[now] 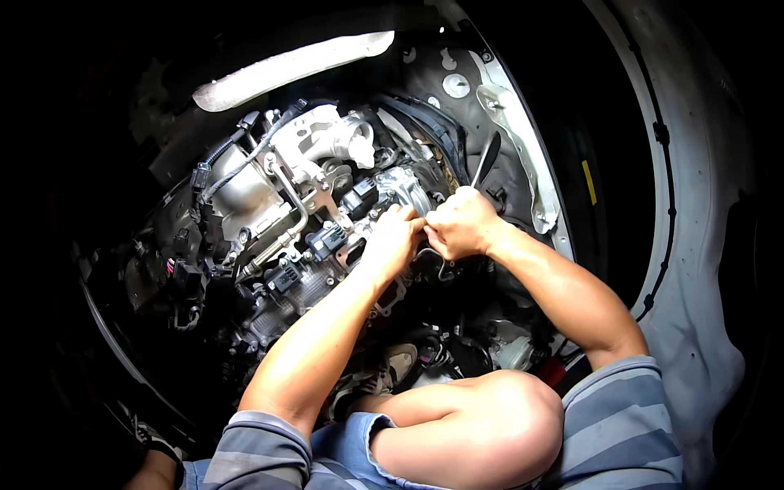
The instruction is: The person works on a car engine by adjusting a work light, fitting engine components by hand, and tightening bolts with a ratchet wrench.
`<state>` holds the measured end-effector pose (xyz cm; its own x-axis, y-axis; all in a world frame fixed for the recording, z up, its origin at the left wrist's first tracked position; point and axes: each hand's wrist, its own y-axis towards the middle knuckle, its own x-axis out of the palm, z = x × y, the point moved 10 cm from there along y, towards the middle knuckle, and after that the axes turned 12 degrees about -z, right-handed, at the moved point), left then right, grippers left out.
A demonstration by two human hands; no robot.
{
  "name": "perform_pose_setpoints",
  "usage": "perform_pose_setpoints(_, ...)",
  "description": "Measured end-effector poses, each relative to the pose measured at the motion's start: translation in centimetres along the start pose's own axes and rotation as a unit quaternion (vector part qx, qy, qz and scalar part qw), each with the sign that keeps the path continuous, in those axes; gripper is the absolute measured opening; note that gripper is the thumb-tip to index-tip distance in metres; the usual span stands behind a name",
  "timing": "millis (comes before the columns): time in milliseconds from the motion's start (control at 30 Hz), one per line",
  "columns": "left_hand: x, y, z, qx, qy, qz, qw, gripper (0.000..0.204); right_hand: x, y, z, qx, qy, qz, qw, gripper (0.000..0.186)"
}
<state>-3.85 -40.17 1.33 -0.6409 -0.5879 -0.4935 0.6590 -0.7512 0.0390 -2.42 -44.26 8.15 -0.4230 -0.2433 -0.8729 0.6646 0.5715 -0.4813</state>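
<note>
- In head view, reaching with both bare arms into an open engine bay (516,145), packed with a metal engine (249,192), black hoses (443,124) and wiring.
- Gripping a slim dark tool (488,157) in the right hand (464,224), with fingers curled round it; slanting up out of the fist toward the bay's pale side wall, with lower end hidden.
- Holding the left hand (395,237) against the right, with fingers bent and bunched; cannot tell what, if anything, is pinched there.
- Working just beside a silver housing (402,186) inside the bay.
- To see farther left in the same bay: black connectors (327,239) and, above them, a silver elbow pipe (336,143).
- Sitting with one bare knee (510,416) raised.
</note>
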Motion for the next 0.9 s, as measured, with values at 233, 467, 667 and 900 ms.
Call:
perform_pose_setpoints(233,-0.6,0.2,-0.7,0.012,-0.007,0.021,1.000,0.023,0.0,-1.0,2.4,0.160,0.099,0.046,0.981,0.027)
perform_pose_setpoints(467,-4.2,-3.1,1.5,-0.015,-0.023,0.102,0.994,0.043,-3.1,-2.4,-0.8,0.034,0.032,0.017,0.999,0.030)
perform_pose_setpoints(667,-4.2,-8.0,0.3,-0.125,0.003,0.088,0.988,0.053,-0.6,-2.0,-1.1,0.097,0.093,0.002,0.991,0.029)
perform_pose_setpoints(900,-4.5,-8.7,-0.9,-0.129,-0.031,0.131,0.982,0.051,0.2,-0.4,-0.7,0.131,0.174,-0.022,0.976,0.033)
